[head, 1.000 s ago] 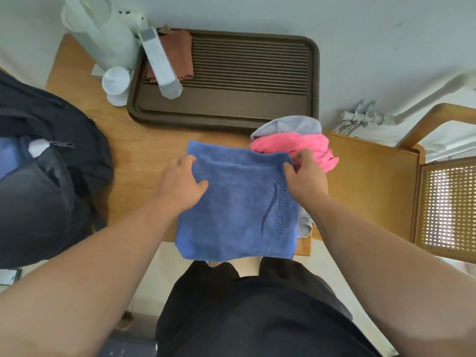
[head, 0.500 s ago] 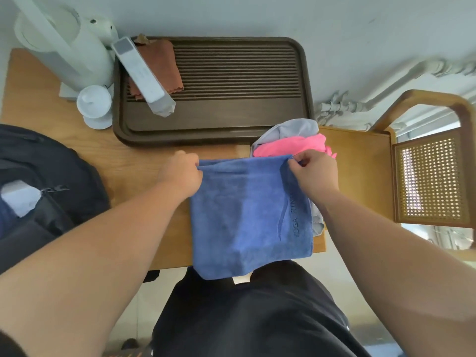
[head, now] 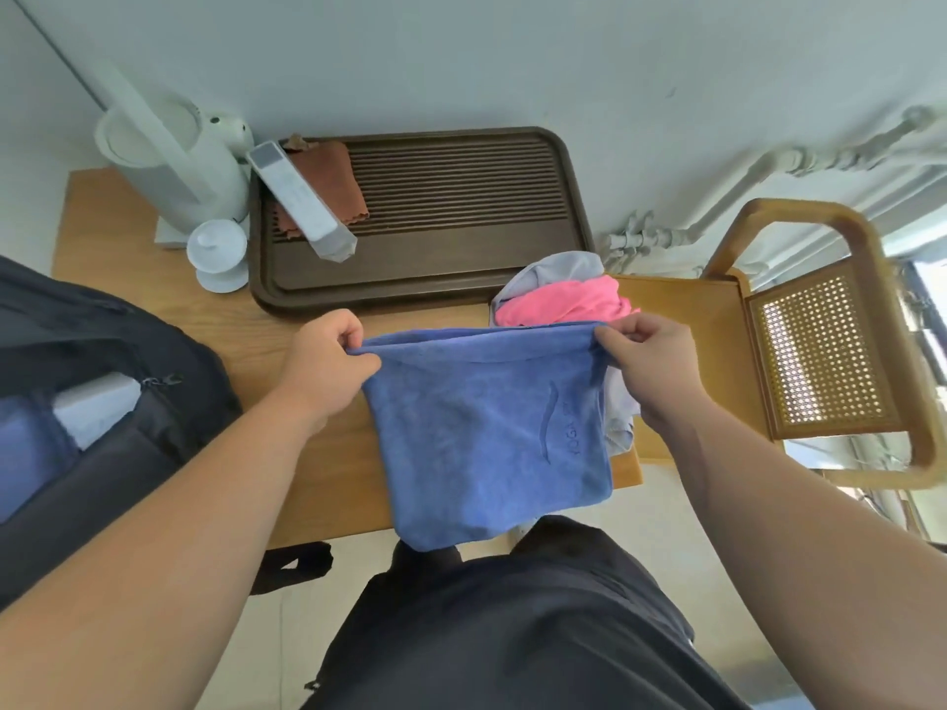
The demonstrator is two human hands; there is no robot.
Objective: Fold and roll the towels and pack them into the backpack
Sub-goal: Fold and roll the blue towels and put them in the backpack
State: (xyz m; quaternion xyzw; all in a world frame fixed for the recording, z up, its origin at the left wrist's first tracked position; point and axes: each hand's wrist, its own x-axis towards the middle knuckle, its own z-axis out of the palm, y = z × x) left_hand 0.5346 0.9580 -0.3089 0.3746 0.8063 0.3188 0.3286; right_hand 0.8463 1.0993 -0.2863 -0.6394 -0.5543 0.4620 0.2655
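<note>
Mid-frame: blue towel (head: 492, 443), already folded at least once, held up by its top edge and hanging over the near edge of the wooden table (head: 153, 207). Left hand (head: 328, 361) closed in a pinch on the towel's upper left corner; right hand (head: 648, 356) closed in a pinch on the upper right corner. Top edge stretched nearly level between them, lower end drooping past the table edge toward the lap.

Just behind the towel, right of centre: pink towel (head: 563, 299) and grey towel (head: 558, 266) heaped together, neither one folded. At the left edge of the frame: dark backpack (head: 102, 427), unzipped, with something blue and something pale showing in the opening. Upper centre: brown slatted tray (head: 461, 207), not part of the job.

Step in hand, by the look of it: folding the first loose towel, rolling not yet started. Next move probably calls for laying the towel flat on the bare wood, squaring the edges, then rolling tight from one short end. Little free table space beside the heap, so some shifting likely needed.
</note>
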